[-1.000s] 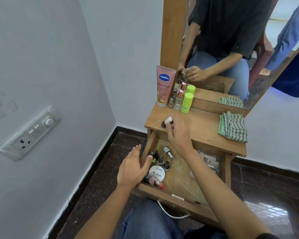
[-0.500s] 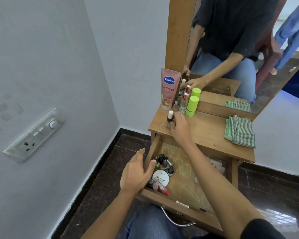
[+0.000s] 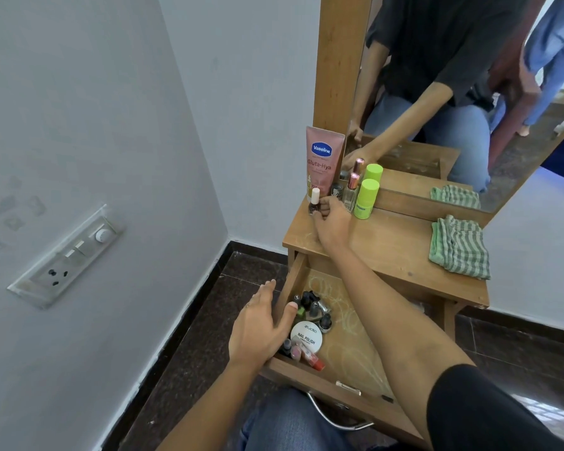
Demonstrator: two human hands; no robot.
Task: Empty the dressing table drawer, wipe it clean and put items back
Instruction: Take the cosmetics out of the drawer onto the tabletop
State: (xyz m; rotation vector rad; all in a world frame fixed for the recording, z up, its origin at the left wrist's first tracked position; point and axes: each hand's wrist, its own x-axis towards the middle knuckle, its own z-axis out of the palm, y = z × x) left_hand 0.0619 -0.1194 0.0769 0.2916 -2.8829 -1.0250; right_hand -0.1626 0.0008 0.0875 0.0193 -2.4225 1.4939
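Observation:
The wooden drawer (image 3: pixel 358 388) is pulled out below the dressing table top (image 3: pixel 394 252). Several nail polish bottles (image 3: pixel 313 309) and a round white nail polish remover tub (image 3: pixel 306 339) lie at its left side. My right hand (image 3: pixel 331 219) reaches over the table top and grips a dark nail polish bottle with a white cap (image 3: pixel 314 203), standing upright in front of the pink Vaseline tube (image 3: pixel 321 161). My left hand (image 3: pixel 261 330) rests open on the drawer's left wall, thumb inside.
A clear perfume bottle (image 3: pixel 351 192) and a green roll-on (image 3: pixel 366 198) stand by the mirror (image 3: pixel 469 76). A green striped cloth (image 3: pixel 458 247) lies on the table's right side. A wall with a switch panel (image 3: pixel 69 255) is at left; my knee (image 3: pixel 287 421) is below the drawer.
My right hand carried the white-capped bottle from above the drawer to the back left of the table top, setting it upright by the Vaseline tube. My left hand stayed on the drawer wall.

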